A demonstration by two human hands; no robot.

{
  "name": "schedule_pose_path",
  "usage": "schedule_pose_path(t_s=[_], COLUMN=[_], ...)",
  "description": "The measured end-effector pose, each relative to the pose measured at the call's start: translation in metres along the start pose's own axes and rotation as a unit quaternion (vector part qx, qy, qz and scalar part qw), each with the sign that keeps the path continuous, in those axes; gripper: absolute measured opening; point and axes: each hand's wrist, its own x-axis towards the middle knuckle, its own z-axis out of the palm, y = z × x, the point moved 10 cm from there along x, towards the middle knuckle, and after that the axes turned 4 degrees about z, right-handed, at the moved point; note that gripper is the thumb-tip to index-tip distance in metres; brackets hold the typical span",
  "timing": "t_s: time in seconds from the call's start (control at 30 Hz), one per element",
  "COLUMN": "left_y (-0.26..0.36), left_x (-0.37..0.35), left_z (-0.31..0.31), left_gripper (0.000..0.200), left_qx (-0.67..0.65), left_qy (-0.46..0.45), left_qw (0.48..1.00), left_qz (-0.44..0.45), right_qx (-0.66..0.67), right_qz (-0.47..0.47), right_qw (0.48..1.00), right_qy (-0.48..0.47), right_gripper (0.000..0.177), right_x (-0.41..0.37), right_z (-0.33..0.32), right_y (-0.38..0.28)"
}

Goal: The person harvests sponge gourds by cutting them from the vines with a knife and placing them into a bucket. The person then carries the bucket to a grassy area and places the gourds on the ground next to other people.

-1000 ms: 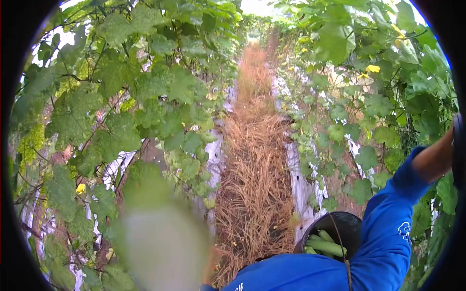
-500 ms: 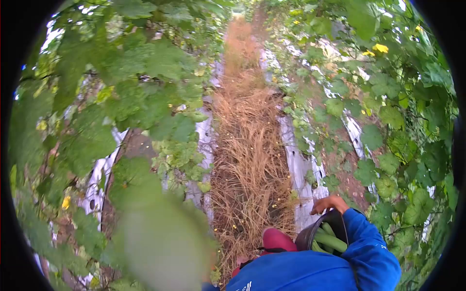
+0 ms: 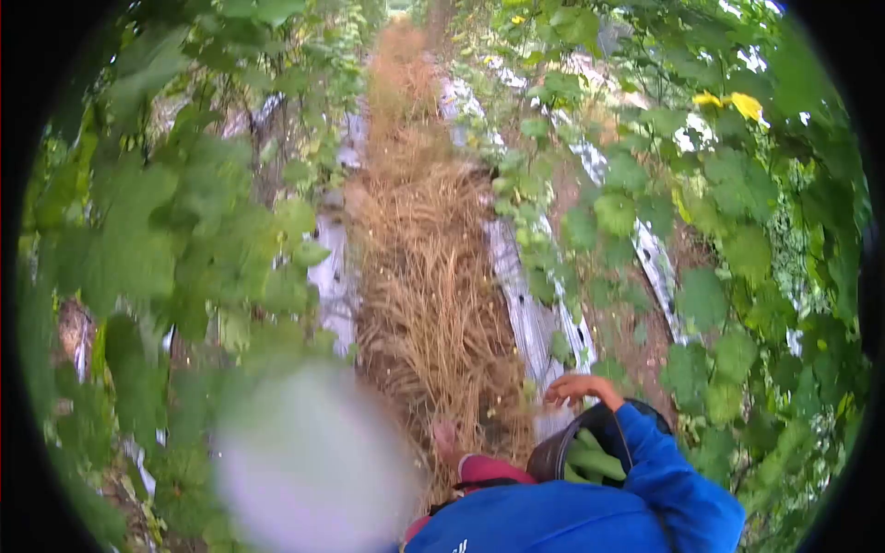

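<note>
My right hand point(image 3: 581, 388) is at the lower right, just above the rim of a dark bucket point(image 3: 550, 453). Its fingers are loosely bent and partly apart, with nothing visible in them. The bucket rests against my blue-sleeved right arm, and a thin handle line runs down beside the sleeve. Several long green gourd-like vegetables point(image 3: 595, 458) lie inside the bucket. My left hand does not show; a large pale blur covers the lower left.
Dry straw-coloured grass point(image 3: 429, 304) covers the path ahead. Silvery plastic sheeting point(image 3: 525, 304) edges it on both sides. Leafy vines point(image 3: 138, 230) crowd the left and right, with a yellow flower point(image 3: 745, 105) at the upper right. Pink clothing point(image 3: 493, 470) shows below.
The view has shifted, so the path now appears farther left. My right hand and the bucket appear lower left, with the fingers stretched out more. The lower-left blur looks paler.
</note>
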Motion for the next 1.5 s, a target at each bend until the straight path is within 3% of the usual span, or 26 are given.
schedule_pose_path(t_s=[0.07,0.1,0.13,0.23,0.37,0.43,0.53,0.67,0.73,0.83,0.93,1.0,1.03,1.13,1.2,1.27,1.4,1.43,1.5], left_y=[0.017,0.011,0.013,0.062,0.137,0.168,0.200,0.185,0.191,0.180,0.191,0.203,0.215,0.307,0.350,0.396,0.470,0.477,0.479], left_x=[0.023,0.039,0.060,0.110,0.153,0.169,0.205,0.279,0.298,0.356,0.421,0.470,0.490,0.543,0.579,0.615,0.663,0.680,0.719], left_z=[0.026,0.029,0.040,0.099,0.163,0.196,0.207,0.192,0.195,0.207,0.234,0.251,0.265,0.347,0.394,0.436,0.502,0.508,0.509], left_gripper=[0.016,0.017,0.019,0.023,0.027,0.030,0.032,0.032,0.030,0.025,0.023,0.026,0.025,0.023,0.024,0.024,0.025,0.024,0.026], left_qx=[0.033,0.034,0.038,0.055,0.079,0.053,0.093,0.070,0.096,0.059,0.048,-0.041,-0.037,0.032,0.058,0.103,0.127,0.126,0.122], left_qy=[0.026,0.028,0.026,-0.013,-0.001,-0.050,-0.064,-0.075,-0.039,-0.034,-0.017,-0.011,-0.028,-0.067,-0.072,-0.094,-0.133,-0.134,-0.107], left_qw=[0.999,0.998,0.997,0.998,0.997,0.997,0.991,0.995,0.995,0.995,0.994,0.998,0.998,0.997,0.996,0.990,0.981,0.982,0.986], left_qz=[-0.026,-0.048,-0.066,-0.024,0.005,0.023,0.065,0.003,-0.003,-0.066,-0.099,-0.039,-0.052,-0.022,-0.011,0.002,0.053,0.050,0.032], right_qx=[-0.051,-0.066,-0.007,0.078,0.004,-0.047,-0.014,0.109,0.114,0.178,0.184,0.130,0.121,0.069,0.101,0.142,0.105,0.100,0.141], right_qz=[0.102,0.035,-0.074,-0.010,-0.042,0.011,-0.056,-0.041,-0.041,-0.090,-0.062,-0.059,-0.047,0.010,0.013,0.010,0.000,-0.007,-0.035], right_qw=[0.986,0.992,0.986,0.979,0.992,0.993,0.998,0.993,0.992,0.977,0.981,0.988,0.983,0.980,0.978,0.988,0.985,0.987,0.986], right_qy=[0.124,0.103,0.151,0.190,0.119,0.108,0.025,-0.031,-0.038,-0.081,-0.023,0.058,0.132,0.187,0.183,0.063,0.135,0.124,0.078], right_gripper=[0.054,0.056,0.055,0.054,0.055,0.056,0.062,0.056,0.057,0.048,0.048,0.050,0.050,0.051,0.050,0.047,0.047,0.048,0.049], right_x=[0.007,0.021,-0.040,-0.014,0.022,0.074,0.105,0.150,0.170,0.185,0.213,0.228,0.231,0.242,0.247,0.271,0.299,0.301,0.348], right_z=[-0.050,-0.071,-0.073,-0.122,-0.167,-0.192,-0.209,-0.237,-0.257,-0.298,-0.365,-0.424,-0.455,-0.502,-0.519,-0.527,-0.604,-0.618,-0.652], right_y=[0.000,0.006,-0.070,-0.071,-0.090,-0.079,-0.108,-0.131,-0.144,-0.184,-0.197,-0.197,-0.199,-0.226,-0.263,-0.285,-0.345,-0.370,-0.360])
